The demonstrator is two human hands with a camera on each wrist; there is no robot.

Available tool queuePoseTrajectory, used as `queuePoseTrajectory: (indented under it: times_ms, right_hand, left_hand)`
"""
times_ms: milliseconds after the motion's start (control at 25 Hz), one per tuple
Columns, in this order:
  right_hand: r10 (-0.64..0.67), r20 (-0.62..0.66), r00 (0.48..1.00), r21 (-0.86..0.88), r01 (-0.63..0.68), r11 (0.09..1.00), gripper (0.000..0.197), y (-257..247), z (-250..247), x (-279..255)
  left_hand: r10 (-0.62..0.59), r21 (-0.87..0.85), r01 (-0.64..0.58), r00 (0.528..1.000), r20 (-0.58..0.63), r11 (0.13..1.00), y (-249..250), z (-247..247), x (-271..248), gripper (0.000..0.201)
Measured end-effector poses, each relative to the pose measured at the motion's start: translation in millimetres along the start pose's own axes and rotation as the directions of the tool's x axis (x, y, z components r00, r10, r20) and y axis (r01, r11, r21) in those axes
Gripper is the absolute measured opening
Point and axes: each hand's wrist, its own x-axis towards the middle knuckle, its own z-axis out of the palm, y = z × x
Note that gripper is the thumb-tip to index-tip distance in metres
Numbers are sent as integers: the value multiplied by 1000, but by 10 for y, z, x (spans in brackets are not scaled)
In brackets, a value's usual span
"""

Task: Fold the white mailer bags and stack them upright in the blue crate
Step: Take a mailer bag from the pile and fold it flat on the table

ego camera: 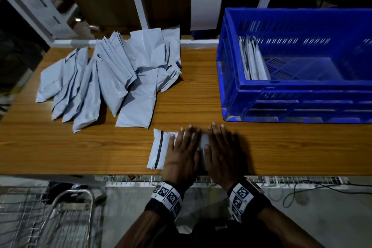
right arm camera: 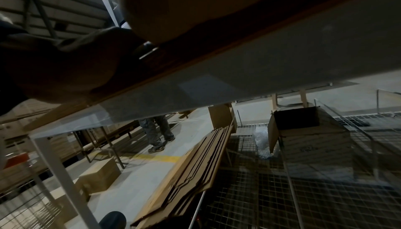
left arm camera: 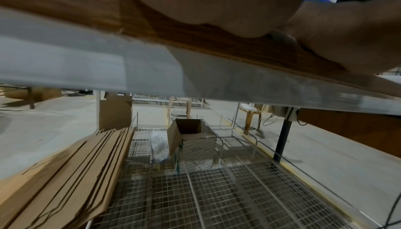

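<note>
Folding is in hand: the left hand [ego camera: 182, 153] and right hand [ego camera: 223, 151] lie flat, fingers straight, pressing one bag [ego camera: 159, 148] on the counter [ego camera: 201, 94]'s near edge. Next, grip it and stand it in the crate [ego camera: 231, 66] beside the stacked ones.

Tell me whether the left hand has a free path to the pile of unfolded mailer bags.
Probably yes. The left hand lies flat on the mailer bag at the table's near edge, and only bare table lies between it and the pile; it must let go first.
</note>
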Motion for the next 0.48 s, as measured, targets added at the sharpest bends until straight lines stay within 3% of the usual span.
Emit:
queuePoseTrajectory:
  times_ms: [320,480]
  right_hand:
    - [13,21,1000,53,-15,998,51,0,23,32]
    - [37,114,993,-12,-36,999,55,-84,-176,136]
  left_hand:
    - [-27,-10,27,998,52,1000,38,-51,68,59]
    - [-13,111,14,1000,-11,994,-6,-248,-3,55]
